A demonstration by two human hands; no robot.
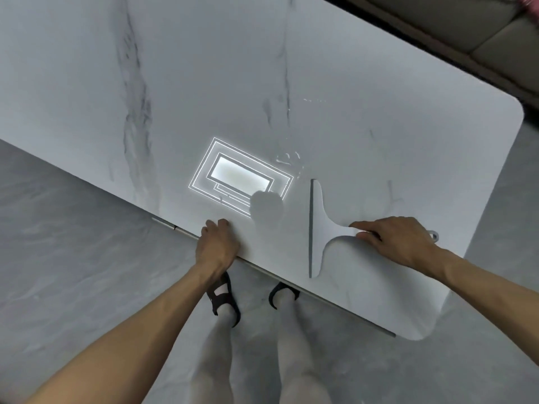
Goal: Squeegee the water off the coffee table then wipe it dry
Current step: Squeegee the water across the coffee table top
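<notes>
A: What sits on the white marble-patterned coffee table (204, 83)?

B: Upper left and centre are bare. At lower right a flat white squeegee with a grey blade (320, 228) lies under the right hand (402, 240).

A: And the near edge?

B: The left hand (217, 246) rests on it, lower centre; water droplets (288, 160) glisten just above the squeegee.

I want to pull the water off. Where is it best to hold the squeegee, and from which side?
Grip the squeegee by its narrow handle, coming from the right, where the right hand already rests. It lies flat, blade pointing left toward the water drops.
</notes>
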